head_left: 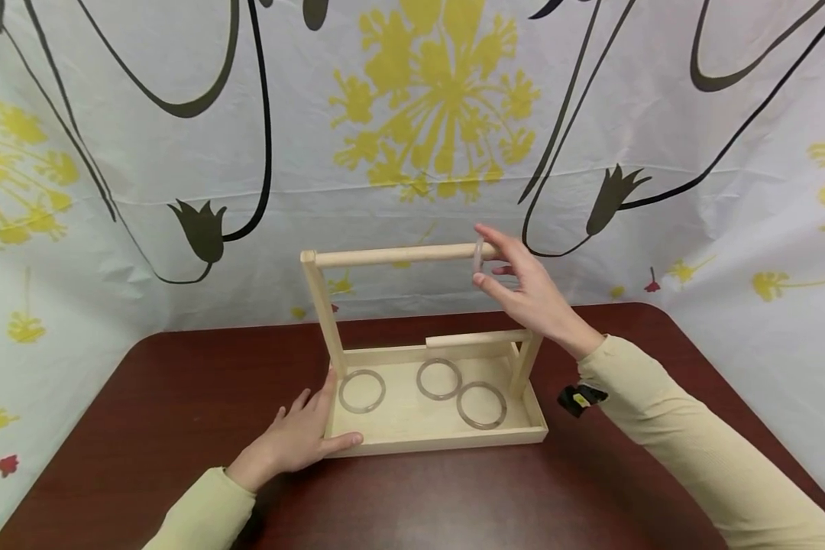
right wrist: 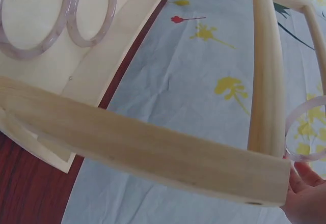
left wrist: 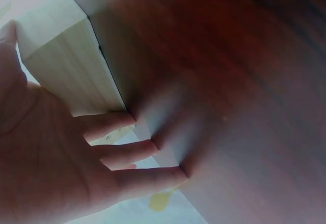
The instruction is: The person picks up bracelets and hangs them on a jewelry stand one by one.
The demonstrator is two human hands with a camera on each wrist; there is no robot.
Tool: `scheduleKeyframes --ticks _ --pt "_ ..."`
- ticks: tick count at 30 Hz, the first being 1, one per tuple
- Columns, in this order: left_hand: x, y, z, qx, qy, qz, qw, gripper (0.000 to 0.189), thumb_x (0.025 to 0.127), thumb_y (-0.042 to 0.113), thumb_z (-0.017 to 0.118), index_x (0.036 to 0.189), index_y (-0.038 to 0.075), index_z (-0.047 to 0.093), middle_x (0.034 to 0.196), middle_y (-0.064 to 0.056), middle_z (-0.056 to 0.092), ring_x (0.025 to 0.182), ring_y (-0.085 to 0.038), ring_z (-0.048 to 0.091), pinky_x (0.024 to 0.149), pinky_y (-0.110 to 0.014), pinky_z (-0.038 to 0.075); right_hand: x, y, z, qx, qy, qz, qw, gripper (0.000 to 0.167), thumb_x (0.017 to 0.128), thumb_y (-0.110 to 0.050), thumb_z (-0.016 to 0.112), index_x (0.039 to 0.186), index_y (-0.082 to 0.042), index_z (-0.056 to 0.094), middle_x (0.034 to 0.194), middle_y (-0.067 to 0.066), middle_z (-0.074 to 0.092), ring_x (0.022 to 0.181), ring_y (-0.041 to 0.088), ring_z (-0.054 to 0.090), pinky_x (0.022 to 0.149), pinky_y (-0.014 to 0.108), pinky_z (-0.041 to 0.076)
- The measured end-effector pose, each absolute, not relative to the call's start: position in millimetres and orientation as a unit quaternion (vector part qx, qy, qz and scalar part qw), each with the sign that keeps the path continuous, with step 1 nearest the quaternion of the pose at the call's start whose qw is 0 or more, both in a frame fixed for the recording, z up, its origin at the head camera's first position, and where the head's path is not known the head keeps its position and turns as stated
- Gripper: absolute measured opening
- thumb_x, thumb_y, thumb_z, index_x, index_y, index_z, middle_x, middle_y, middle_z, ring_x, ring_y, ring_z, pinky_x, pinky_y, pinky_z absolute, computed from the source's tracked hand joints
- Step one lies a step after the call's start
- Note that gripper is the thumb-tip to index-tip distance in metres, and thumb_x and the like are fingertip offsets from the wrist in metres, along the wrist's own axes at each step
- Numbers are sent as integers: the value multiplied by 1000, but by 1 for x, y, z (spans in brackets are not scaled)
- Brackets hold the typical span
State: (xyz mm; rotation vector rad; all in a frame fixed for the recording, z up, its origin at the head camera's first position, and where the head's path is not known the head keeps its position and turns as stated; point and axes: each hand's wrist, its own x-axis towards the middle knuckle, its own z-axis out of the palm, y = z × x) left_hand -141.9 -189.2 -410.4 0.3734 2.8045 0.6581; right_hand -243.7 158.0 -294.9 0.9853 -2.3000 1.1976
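Observation:
A wooden rack has a shallow tray (head_left: 412, 441), a long top rod (head_left: 399, 254) on a left post (head_left: 323, 309), and a shorter, lower rod (head_left: 477, 338) on a right post (head_left: 525, 367). My right hand (head_left: 539, 294) pinches a pale translucent ring (head_left: 477, 256) between thumb and fingers at the long rod's right end. Wood shows on both sides of that ring, which appears to be around the rod. Against the tray's left end rests my left hand (head_left: 299, 435), fingers extended, thumb over the front rim. Its fingertips (left wrist: 181, 173) touch the table.
Three similar rings lie flat in the tray: one at left (head_left: 362, 391), one at centre right (head_left: 439, 380), one at front right (head_left: 482, 405). The rack stands on a dark red-brown table (head_left: 412, 504). A patterned white cloth (head_left: 412, 214) hangs behind and at both sides.

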Motion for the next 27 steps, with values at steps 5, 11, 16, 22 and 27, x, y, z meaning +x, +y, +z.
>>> scheduleKeyframes --ticks 5,11,16,22,27 --pt "-142 -190 -410 128 959 224 118 108 85 64 60 155 6 2 151 -21 32 136 -50 24 98 -74 18 -244 153 -292 354 -820 401 201 63 93 -13 65 149 -18 39 145 8 40 128 23 41 98 49 38" --pt "-142 -189 -409 127 958 225 121 108 85 64 60 156 6 1 151 -22 32 136 -50 24 98 -74 17 -246 146 -290 369 -817 348 273 61 86 -14 73 142 -9 50 143 12 43 132 28 35 103 54 28" --pt "-141 -189 -410 127 958 228 119 108 85 64 60 156 6 2 151 -21 31 136 -50 24 98 -74 17 -245 139 -286 375 -818 300 318 60 83 -20 74 136 -2 54 137 15 50 133 33 35 105 56 20" --pt "-140 -189 -410 128 958 228 117 108 85 64 60 155 5 2 152 -20 30 136 -51 24 97 -75 18 -240 131 -281 357 -836 258 327 59 84 -27 72 134 1 55 129 16 58 132 30 38 112 50 11" --pt "-141 -189 -411 129 960 222 111 109 85 65 60 155 5 3 150 -22 32 135 -51 25 97 -75 18 -237 121 -279 362 -837 217 349 59 85 -31 69 133 2 56 122 16 62 128 30 44 114 48 7"
